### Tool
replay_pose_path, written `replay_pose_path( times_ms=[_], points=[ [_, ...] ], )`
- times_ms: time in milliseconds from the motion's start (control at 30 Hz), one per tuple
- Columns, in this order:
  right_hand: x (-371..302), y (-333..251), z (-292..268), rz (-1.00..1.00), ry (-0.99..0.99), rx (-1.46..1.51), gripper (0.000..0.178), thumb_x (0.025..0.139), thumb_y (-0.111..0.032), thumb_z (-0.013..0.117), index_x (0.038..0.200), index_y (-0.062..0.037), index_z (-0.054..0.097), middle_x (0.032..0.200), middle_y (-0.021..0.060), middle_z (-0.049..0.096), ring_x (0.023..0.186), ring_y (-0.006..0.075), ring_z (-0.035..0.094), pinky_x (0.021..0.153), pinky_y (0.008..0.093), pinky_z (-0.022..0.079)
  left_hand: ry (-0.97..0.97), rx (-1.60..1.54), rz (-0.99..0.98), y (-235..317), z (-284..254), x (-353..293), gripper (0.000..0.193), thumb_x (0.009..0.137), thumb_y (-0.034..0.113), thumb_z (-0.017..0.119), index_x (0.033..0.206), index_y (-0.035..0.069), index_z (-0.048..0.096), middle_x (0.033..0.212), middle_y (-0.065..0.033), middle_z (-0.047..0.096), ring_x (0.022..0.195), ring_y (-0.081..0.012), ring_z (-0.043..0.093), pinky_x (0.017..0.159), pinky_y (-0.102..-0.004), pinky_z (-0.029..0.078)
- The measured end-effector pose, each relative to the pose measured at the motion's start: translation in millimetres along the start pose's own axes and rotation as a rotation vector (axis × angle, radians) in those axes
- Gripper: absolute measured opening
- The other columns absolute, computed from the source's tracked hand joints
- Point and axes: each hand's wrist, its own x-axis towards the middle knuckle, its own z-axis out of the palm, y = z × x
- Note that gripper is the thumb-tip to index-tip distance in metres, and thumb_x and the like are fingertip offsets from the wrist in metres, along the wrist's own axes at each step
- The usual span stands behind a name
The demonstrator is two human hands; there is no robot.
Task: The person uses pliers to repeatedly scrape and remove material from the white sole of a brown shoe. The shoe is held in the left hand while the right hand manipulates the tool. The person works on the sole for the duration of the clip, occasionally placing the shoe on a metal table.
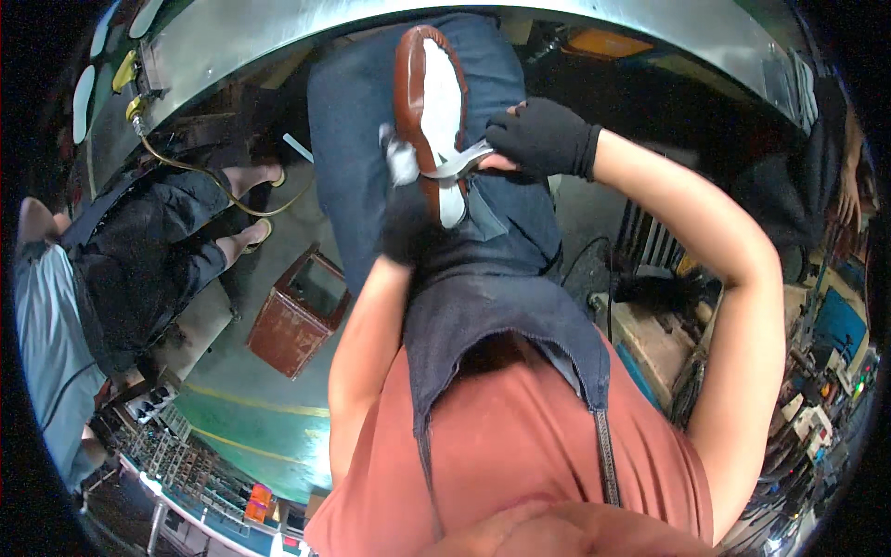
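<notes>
A brown shoe [408, 84] lies sole up along my lap, its leather edge folded around a white insole [441, 102]. My left hand [408, 213], in a black glove with white wrapping on a fingertip, closes around the near-left side of the shoe. From the right, my right hand [543, 137] in a black fingerless glove grips a silver metal tool [459, 162] with a curved end. That end reaches across the insole to the shoe's left edge; its exact kind is hard to make out. A dark blue apron [353, 139] is under the shoe.
A metal worktop [278, 46] curves along the far side. On the left, a person [158, 232] sits near a brown box [292, 320] and a hose [186, 165]. Machine parts and tools crowd the right, where another person's hand [848, 197] shows.
</notes>
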Motion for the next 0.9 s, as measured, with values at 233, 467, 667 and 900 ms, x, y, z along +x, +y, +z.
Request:
replay_pose_path(
  times_ms=[233, 467, 667, 900],
  points=[
    [33, -27, -79, 0.213, -0.453, 0.104, 0.034, 0.086, -0.036, 0.053, 0.087, -0.0038, 0.067, 0.072, 0.0172, 0.064, 0.067, 0.0300, 0.065, 0.063, 0.0410, 0.050, 0.192, -0.226, -0.212, -18, 8, 26, 0.054, 0.093, 0.027, 0.044, 0.136, 0.002, 0.023, 0.129, -0.0242, 0.041, 0.117, -0.0359, 0.046, 0.095, -0.0405, 0.037],
    [21, -65, -41, -0.053, -0.137, 0.320, 0.040, 0.087, -0.042, 0.054, 0.089, -0.0038, 0.063, 0.085, 0.0161, 0.063, 0.083, 0.0321, 0.062, 0.068, 0.0400, 0.050, -0.212, 0.088, -0.059, 27, -70, 43, 0.047, 0.094, 0.028, 0.045, 0.133, 0.004, 0.033, 0.124, -0.0200, 0.050, 0.113, -0.0302, 0.051, 0.095, -0.0376, 0.040],
    [-33, -59, -32, 0.526, -0.123, 0.594, 0.043, 0.092, -0.041, 0.047, 0.085, -0.0020, 0.064, 0.069, 0.0171, 0.060, 0.060, 0.0293, 0.058, 0.061, 0.0361, 0.046, 0.116, -0.952, -0.492, -57, -11, 29, 0.048, 0.089, 0.026, 0.052, 0.129, 0.000, 0.040, 0.118, -0.0199, 0.056, 0.106, -0.0289, 0.057, 0.086, -0.0355, 0.045],
    [-9, -75, -98, 0.142, 0.239, 0.495, 0.035, 0.090, -0.036, 0.053, 0.087, -0.0027, 0.064, 0.077, 0.0208, 0.059, 0.067, 0.0362, 0.059, 0.059, 0.0390, 0.046, -0.080, -0.478, -0.364, 14, -24, 53, 0.060, 0.079, 0.027, 0.067, 0.126, 0.003, 0.039, 0.119, -0.0162, 0.053, 0.107, -0.0266, 0.054, 0.087, -0.0356, 0.045]
  ],
)
